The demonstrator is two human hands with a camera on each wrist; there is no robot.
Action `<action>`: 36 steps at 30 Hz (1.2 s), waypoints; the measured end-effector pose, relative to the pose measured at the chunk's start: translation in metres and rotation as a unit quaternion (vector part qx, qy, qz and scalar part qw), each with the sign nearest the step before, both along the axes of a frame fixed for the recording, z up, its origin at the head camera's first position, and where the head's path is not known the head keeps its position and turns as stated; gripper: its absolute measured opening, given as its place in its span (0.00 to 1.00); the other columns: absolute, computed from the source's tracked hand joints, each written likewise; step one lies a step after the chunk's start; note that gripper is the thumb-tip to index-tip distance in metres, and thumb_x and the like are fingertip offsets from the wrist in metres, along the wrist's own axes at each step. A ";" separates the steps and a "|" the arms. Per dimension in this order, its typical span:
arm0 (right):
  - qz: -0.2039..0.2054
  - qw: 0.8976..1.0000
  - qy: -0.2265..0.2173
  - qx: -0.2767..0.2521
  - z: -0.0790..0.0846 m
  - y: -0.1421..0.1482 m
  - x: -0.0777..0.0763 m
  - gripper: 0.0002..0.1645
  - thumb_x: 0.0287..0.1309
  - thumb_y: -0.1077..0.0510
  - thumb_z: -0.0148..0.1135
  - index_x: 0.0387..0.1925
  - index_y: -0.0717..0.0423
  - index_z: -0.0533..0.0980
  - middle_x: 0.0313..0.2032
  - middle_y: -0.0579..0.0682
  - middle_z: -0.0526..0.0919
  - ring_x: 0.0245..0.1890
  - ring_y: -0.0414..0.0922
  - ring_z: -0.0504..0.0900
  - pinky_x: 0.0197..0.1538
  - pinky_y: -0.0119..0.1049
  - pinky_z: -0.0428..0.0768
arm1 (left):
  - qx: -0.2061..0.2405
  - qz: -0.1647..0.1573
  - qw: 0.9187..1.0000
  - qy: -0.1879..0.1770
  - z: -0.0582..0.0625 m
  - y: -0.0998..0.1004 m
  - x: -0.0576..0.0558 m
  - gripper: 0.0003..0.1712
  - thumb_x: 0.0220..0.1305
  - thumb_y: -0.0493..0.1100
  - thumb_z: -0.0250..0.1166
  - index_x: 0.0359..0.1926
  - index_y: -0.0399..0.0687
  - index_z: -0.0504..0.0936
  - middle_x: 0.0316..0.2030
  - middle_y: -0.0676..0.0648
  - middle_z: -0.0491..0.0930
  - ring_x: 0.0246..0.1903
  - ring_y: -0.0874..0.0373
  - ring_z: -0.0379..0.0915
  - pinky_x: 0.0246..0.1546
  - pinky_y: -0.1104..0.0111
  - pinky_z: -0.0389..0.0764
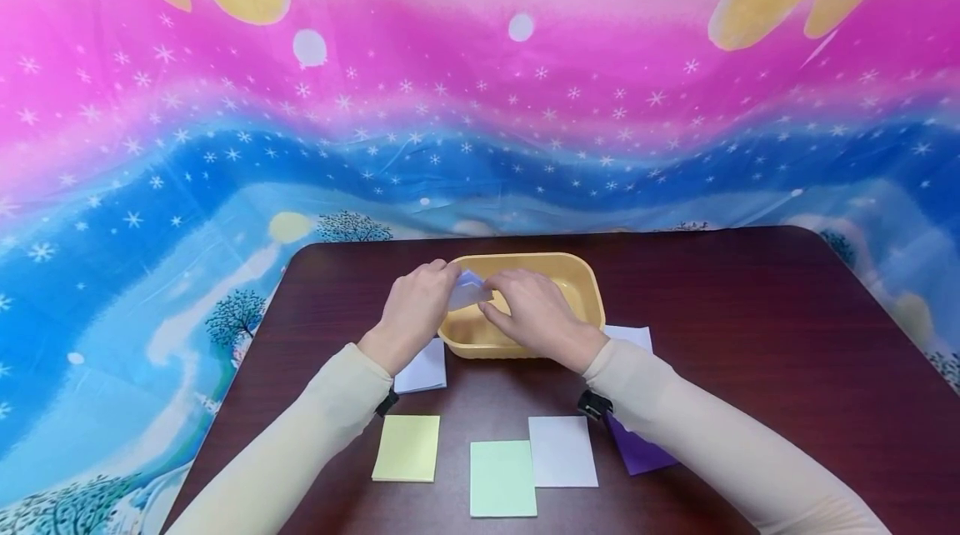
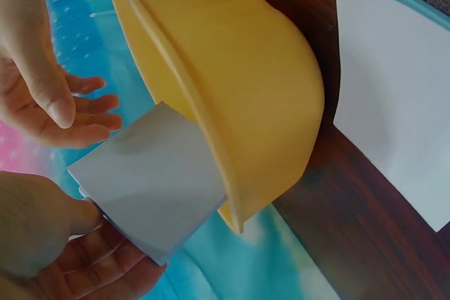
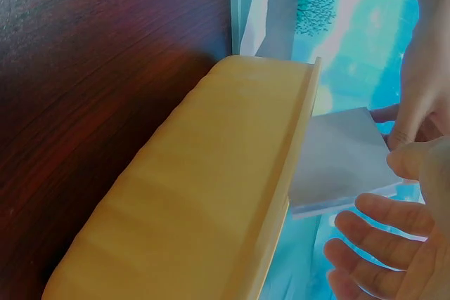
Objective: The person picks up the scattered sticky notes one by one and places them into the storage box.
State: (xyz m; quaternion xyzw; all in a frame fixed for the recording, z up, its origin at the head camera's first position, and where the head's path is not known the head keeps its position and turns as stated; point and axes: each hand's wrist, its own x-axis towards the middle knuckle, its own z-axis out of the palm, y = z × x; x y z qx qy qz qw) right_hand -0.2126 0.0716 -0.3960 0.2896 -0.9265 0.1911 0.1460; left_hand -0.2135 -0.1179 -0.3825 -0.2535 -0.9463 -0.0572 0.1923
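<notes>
My left hand (image 1: 418, 302) pinches a pale grey-lavender square pad of paper (image 2: 155, 180) between thumb and fingers. The pad hangs tilted over the left part of a yellow plastic basin (image 1: 521, 352), and in both wrist views it overlaps the rim. Close by on the right is my right hand (image 1: 536, 310), its fingers spread and loosely bent with nothing held. In the right wrist view its thumb comes near the pad's edge and the left hand's thumb. The basin stands at the back middle of the table.
On the dark wooden table (image 1: 735, 293) lie a yellow pad (image 1: 407, 447), a green pad (image 1: 503, 478), a white pad (image 1: 564, 452) and a purple pad (image 1: 641, 447). Whitish paper (image 1: 422, 367) lies left of the basin, more white paper (image 1: 632, 337) right. A printed cloth (image 1: 480, 102) hangs behind.
</notes>
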 end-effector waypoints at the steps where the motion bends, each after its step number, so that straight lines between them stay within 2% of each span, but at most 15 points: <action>1: -0.001 1.000 0.002 0.001 0.000 0.000 0.000 0.17 0.56 0.45 0.58 0.39 0.52 0.82 0.35 0.44 0.84 0.35 0.41 0.78 0.38 0.39 0.77 | -0.002 0.000 1.000 -0.004 -0.001 0.000 0.000 0.19 0.48 0.32 0.69 0.45 0.45 0.82 0.34 0.45 0.82 0.30 0.54 0.78 0.25 0.60 0.80; 9: 0.003 1.000 0.014 0.001 -0.002 0.001 -0.001 0.16 0.56 0.45 0.58 0.37 0.51 0.81 0.32 0.42 0.82 0.32 0.40 0.77 0.35 0.38 0.76 | 0.003 -0.003 1.000 -0.030 -0.008 0.003 -0.002 0.12 0.56 0.30 0.62 0.41 0.46 0.83 0.34 0.48 0.83 0.30 0.56 0.79 0.24 0.63 0.79; 18: 0.005 1.000 0.010 -0.001 -0.002 0.000 -0.002 0.16 0.56 0.46 0.58 0.37 0.51 0.81 0.32 0.42 0.82 0.32 0.40 0.77 0.35 0.38 0.76 | -0.020 -0.013 0.999 -0.047 -0.015 0.008 -0.004 0.07 0.57 0.33 0.63 0.35 0.48 0.82 0.30 0.51 0.82 0.25 0.60 0.76 0.23 0.65 0.78; 29: 0.004 1.000 0.003 -0.005 -0.004 0.000 -0.001 0.16 0.56 0.46 0.59 0.38 0.52 0.82 0.34 0.44 0.83 0.35 0.43 0.79 0.37 0.40 0.77 | -0.053 -0.016 0.997 -0.059 -0.021 0.013 -0.007 0.04 0.59 0.38 0.63 0.35 0.49 0.83 0.29 0.52 0.81 0.24 0.62 0.75 0.21 0.66 0.76; 36: 0.007 1.000 0.005 -0.006 -0.006 -0.001 -0.002 0.16 0.57 0.46 0.57 0.37 0.51 0.82 0.33 0.43 0.82 0.33 0.42 0.78 0.35 0.39 0.76 | -0.063 -0.014 0.996 -0.070 -0.020 0.013 -0.015 0.07 0.61 0.39 0.61 0.37 0.51 0.85 0.33 0.51 0.83 0.26 0.60 0.76 0.22 0.64 0.77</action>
